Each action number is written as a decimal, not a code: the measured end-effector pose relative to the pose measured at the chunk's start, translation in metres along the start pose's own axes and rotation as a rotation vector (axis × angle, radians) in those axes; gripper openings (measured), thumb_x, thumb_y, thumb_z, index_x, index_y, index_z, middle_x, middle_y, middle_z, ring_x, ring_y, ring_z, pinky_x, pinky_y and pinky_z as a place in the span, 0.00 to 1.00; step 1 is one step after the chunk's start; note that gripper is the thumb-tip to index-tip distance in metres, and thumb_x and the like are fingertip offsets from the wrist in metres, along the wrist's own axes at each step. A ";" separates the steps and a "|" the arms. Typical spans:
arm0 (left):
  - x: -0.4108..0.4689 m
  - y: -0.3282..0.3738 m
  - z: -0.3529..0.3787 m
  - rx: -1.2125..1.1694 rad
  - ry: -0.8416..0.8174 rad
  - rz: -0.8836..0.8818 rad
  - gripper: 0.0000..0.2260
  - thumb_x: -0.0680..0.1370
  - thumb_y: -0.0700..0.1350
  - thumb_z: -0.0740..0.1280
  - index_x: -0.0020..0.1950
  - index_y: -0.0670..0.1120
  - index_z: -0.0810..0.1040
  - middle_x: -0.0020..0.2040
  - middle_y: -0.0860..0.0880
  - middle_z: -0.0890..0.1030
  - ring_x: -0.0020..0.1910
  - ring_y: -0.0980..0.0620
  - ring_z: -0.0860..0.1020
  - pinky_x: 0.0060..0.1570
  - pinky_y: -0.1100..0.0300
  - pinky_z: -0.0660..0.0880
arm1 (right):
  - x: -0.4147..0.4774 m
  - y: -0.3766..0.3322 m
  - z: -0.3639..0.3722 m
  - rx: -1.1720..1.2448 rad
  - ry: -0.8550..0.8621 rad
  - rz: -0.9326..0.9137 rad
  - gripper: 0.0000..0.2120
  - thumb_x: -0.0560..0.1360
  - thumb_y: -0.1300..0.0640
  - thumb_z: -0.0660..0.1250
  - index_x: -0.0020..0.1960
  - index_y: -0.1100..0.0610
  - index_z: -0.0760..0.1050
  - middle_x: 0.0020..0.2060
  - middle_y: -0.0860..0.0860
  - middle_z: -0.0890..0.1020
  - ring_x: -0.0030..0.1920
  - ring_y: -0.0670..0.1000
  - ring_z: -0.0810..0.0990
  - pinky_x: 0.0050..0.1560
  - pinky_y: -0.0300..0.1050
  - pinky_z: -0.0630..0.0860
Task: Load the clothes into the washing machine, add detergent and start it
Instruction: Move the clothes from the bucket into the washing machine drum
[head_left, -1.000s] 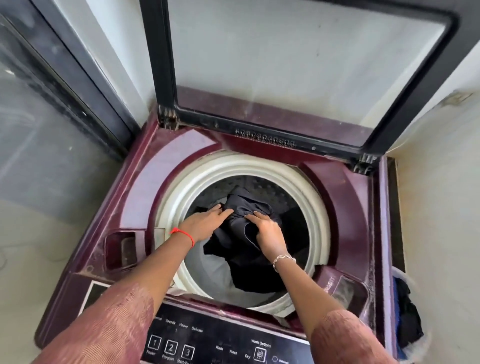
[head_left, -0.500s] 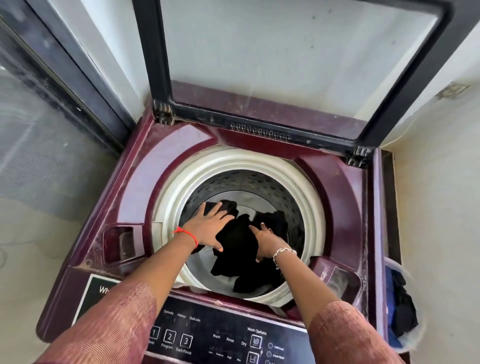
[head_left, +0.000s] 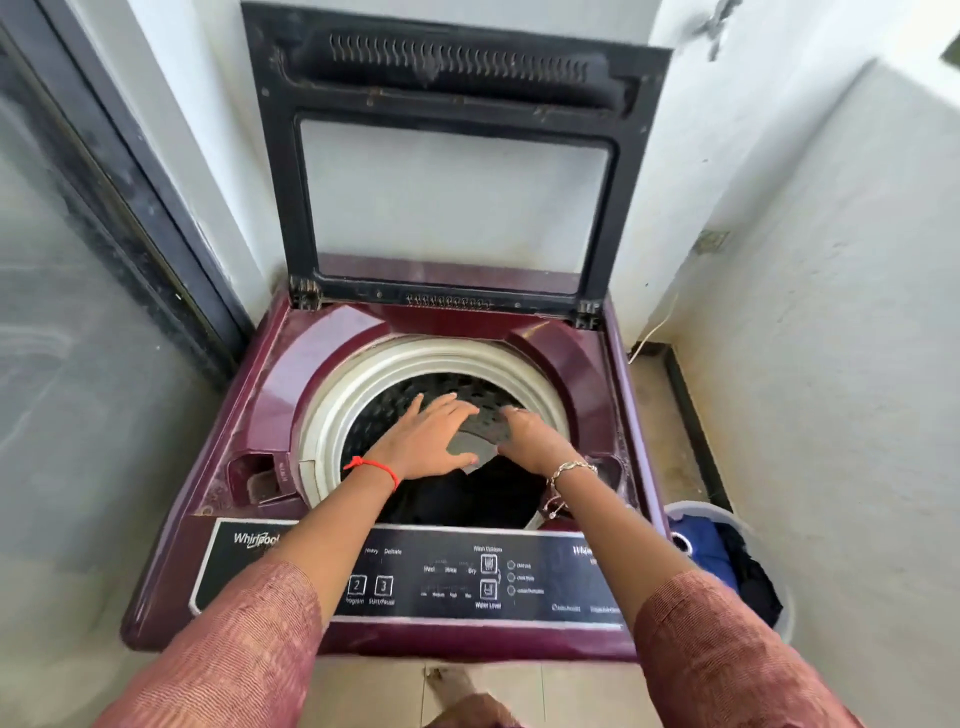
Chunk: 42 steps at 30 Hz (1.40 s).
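Over the drum (head_left: 384, 410) at mid-frame, with left hand (head_left: 426, 439) splayed and right hand (head_left: 530, 436) apparently slack, both empty: spread dark clothes (head_left: 488, 499) below loosely, evenly; then reach for bucket (head_left: 696, 506) at lower right.

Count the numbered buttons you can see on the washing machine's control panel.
2: button 2 and button 3, side by side beside the left arm, which may hide another.

Clothes (head_left: 483, 493) lie in the washing machine (head_left: 291, 374); bucket (head_left: 779, 613) stands right of it.
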<state>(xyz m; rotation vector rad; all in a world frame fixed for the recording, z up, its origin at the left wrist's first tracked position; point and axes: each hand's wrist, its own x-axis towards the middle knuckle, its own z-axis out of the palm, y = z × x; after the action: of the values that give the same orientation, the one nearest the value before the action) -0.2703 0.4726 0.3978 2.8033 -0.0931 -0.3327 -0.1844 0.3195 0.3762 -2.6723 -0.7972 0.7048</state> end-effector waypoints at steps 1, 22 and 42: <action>-0.005 0.010 -0.005 0.002 0.029 0.019 0.30 0.76 0.56 0.63 0.74 0.48 0.58 0.75 0.50 0.60 0.76 0.53 0.51 0.74 0.45 0.46 | -0.014 -0.001 -0.008 0.013 0.049 -0.004 0.24 0.75 0.57 0.65 0.67 0.62 0.63 0.66 0.59 0.70 0.65 0.59 0.70 0.65 0.54 0.68; 0.035 0.249 0.022 0.198 0.025 0.458 0.29 0.76 0.55 0.62 0.74 0.47 0.58 0.74 0.47 0.62 0.75 0.50 0.55 0.73 0.48 0.49 | -0.242 0.166 -0.033 0.022 0.532 0.394 0.19 0.78 0.54 0.59 0.65 0.63 0.66 0.63 0.58 0.73 0.63 0.58 0.72 0.59 0.49 0.68; 0.253 0.374 0.229 0.545 -0.420 0.595 0.41 0.72 0.56 0.64 0.76 0.44 0.46 0.77 0.44 0.45 0.76 0.45 0.44 0.73 0.45 0.41 | -0.205 0.485 0.060 0.192 -0.015 0.606 0.38 0.74 0.44 0.62 0.76 0.57 0.47 0.75 0.57 0.54 0.74 0.58 0.55 0.71 0.53 0.58</action>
<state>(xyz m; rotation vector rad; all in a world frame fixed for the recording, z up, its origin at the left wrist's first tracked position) -0.0895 0.0237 0.2496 2.9635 -1.2453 -0.8314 -0.1511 -0.1852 0.2197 -2.7253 0.1028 0.8762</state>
